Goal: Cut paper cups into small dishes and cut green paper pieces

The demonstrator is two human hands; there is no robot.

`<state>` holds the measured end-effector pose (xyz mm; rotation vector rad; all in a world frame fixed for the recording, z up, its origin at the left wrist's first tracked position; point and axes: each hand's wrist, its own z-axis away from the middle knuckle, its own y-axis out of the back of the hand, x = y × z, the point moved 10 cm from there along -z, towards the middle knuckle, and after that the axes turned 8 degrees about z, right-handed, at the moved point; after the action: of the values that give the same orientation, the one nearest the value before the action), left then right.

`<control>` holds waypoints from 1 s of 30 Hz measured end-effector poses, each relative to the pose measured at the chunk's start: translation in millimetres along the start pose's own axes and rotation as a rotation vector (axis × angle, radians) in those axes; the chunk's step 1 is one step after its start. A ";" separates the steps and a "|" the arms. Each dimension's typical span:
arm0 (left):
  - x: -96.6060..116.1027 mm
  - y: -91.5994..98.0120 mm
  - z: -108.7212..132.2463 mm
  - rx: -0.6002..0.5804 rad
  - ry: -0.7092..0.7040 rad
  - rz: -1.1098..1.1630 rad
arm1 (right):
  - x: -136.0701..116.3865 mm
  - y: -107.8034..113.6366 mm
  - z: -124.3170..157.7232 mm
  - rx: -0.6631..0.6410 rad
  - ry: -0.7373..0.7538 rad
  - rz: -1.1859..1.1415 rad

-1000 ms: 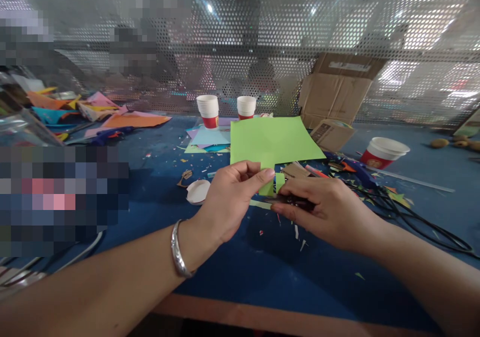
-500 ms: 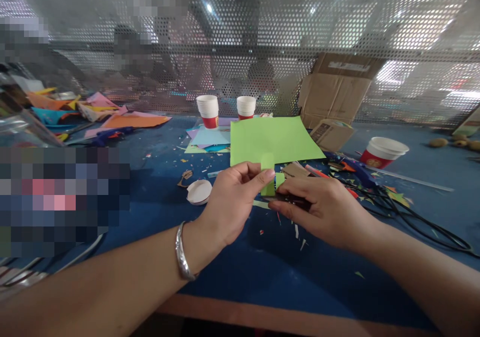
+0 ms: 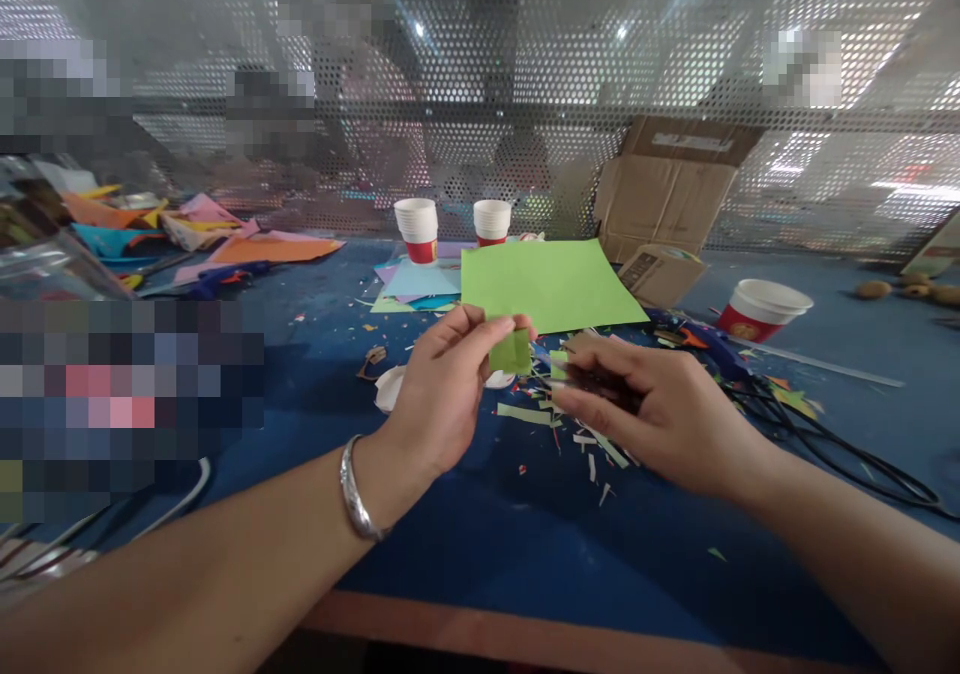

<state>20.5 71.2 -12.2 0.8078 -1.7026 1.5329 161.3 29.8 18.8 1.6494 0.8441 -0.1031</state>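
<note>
My left hand (image 3: 450, 384), with a silver bangle at the wrist, pinches a small green paper piece (image 3: 510, 352) between thumb and fingers. To its right, my right hand (image 3: 652, 404) is wrapped round dark-handled scissors (image 3: 600, 384), largely hidden by the fingers. The blades point left, a little apart from the green piece. A small green scrap (image 3: 559, 362) shows by the right fingertips. Behind both hands lies a large green sheet (image 3: 547, 284). Paper strips and scraps (image 3: 523, 414) are scattered on the blue table (image 3: 480, 554) below the hands.
Stacked paper cups (image 3: 416, 229) and a second stack (image 3: 492, 222) stand behind. At the right are a red-white cup (image 3: 765, 309), a blue glue gun (image 3: 712, 344) and black cable (image 3: 847, 454). Cardboard (image 3: 667, 194) leans against the mesh. Coloured paper (image 3: 262, 244) lies at the left.
My left hand has moved slightly left with the green piece, which now sits lower in its fingers and apart from the scissors. My right hand has shifted slightly right.
</note>
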 end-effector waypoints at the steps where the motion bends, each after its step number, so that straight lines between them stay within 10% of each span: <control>1: 1.0 -1.5 0.1 -0.013 -0.002 0.016 | 4.9 3.4 -1.1 0.020 -0.039 -0.034; 13: 2.8 -25.2 23.6 -0.301 -0.045 -0.394 | 20.6 0.3 -7.2 -0.005 -0.153 -0.459; 22: -15.4 -51.1 42.7 -0.735 0.047 -0.970 | 22.0 13.4 -10.1 0.057 -0.098 -0.203; 30: 2.0 -25.1 14.1 -0.399 -0.055 -0.868 | 18.7 14.1 -7.9 0.041 -0.066 -0.121</control>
<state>38.8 54.5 2.7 1.1589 -1.3346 0.5687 180.0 45.2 23.2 1.6236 0.8963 -0.2599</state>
